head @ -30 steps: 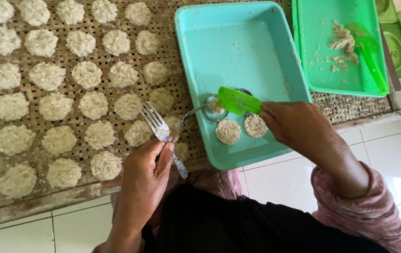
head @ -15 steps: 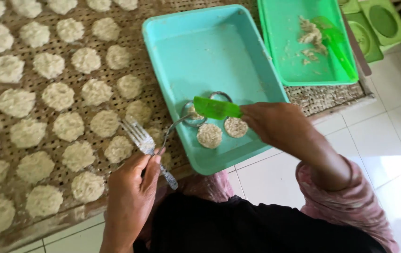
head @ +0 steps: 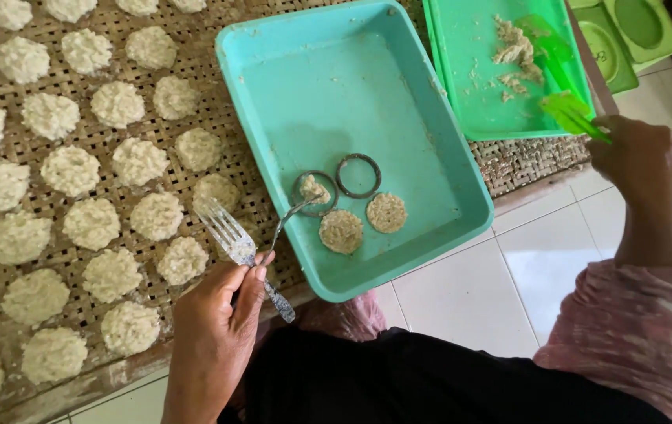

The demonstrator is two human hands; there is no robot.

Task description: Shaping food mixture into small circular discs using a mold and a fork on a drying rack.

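Observation:
My left hand [head: 214,330] grips a metal fork [head: 230,233], tines pointing up and left. It also grips the thin wire handle of a double ring mould [head: 336,184]. The mould lies in a teal tray [head: 336,94], with a bit of dough in its left ring. Two flat round patties [head: 363,222] sit just below the rings. My right hand [head: 638,157] holds a green plastic utensil [head: 575,116] at the lower right edge of a green tray [head: 469,94], which carries crumbly dough [head: 512,49].
A woven bamboo mat [head: 194,78] on the left is covered with several rows of round white patties [head: 69,169]. More green lids [head: 626,31] lie at the top right. White tiled floor [head: 461,290] and my dark lap are below.
My right hand has moved with the green utensil from above the rings in the teal tray over to the green tray on the right. The left hand still holds the fork.

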